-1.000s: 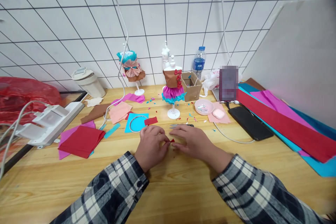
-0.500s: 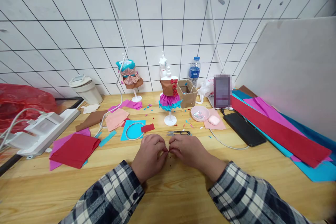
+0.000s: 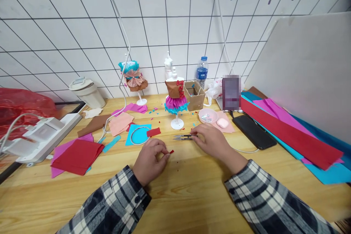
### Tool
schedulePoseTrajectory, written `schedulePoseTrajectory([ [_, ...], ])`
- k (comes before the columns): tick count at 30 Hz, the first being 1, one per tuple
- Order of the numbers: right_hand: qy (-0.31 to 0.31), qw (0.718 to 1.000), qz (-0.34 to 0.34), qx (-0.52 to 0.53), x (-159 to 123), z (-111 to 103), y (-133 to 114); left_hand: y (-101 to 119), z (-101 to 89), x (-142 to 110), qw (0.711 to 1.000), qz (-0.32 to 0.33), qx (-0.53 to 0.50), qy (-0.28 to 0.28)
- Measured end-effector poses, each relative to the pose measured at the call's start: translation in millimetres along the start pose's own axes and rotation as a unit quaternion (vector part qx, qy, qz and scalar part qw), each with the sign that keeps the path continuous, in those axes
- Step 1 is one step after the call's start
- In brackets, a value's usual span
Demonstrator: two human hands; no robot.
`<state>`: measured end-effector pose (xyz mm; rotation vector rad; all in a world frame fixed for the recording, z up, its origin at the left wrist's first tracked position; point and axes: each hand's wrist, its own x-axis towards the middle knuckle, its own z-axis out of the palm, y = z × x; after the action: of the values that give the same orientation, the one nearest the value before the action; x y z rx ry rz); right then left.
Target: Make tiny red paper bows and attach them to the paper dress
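Observation:
My left hand (image 3: 150, 161) pinches a small strip of red paper (image 3: 171, 151) between thumb and fingers, just above the table. Farther right, my right hand (image 3: 210, 142) has its fingers and thumb closed over the handle end of the thread snips (image 3: 182, 137), whose blades point left along the tabletop; part of the handle is hidden by the fingers. Behind the hands stands a small white mannequin wearing a dress (image 3: 175, 95) with a brown top, red bows and a magenta and blue skirt. A flat red piece (image 3: 154, 132) rests by a metal ring (image 3: 140, 135) on a blue sheet.
Red squares (image 3: 78, 155) and other coloured sheets lie left, beside a power strip (image 3: 49, 140). Behind are another dressed mannequin (image 3: 134, 78), a cardboard box (image 3: 195, 97) and a water bottle (image 3: 202, 71). A pink bowl (image 3: 208, 115), black phone (image 3: 254, 131) and long strips (image 3: 290, 135) lie right.
My hands have come apart. The right one has moved right and forward onto the thread snips, while the left keeps the small red strip, which now shows.

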<state>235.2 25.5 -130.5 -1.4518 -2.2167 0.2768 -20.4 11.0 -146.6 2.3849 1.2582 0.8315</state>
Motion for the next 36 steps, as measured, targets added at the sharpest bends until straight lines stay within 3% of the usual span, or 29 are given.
schedulePoseTrajectory([
  [6,-0.008,0.999,0.003,-0.031,0,-3,14,1,0.3,0,1.000,-0.004,-0.004,0.010],
  [19,-0.089,0.979,0.027,-0.180,1,0,7,1,-0.1,0,1.000,-0.006,-0.006,0.012],
  [25,-0.105,0.968,0.034,-0.224,4,1,6,7,1.0,0,0.999,0.037,-0.026,-0.005],
  [31,-0.116,0.978,-0.025,-0.170,1,14,-6,17,15.0,1,0.995,0.058,-0.046,-0.070],
  [36,-0.049,0.997,-0.047,-0.044,-2,13,-14,13,24.5,6,0.993,-0.022,-0.049,-0.107],
])
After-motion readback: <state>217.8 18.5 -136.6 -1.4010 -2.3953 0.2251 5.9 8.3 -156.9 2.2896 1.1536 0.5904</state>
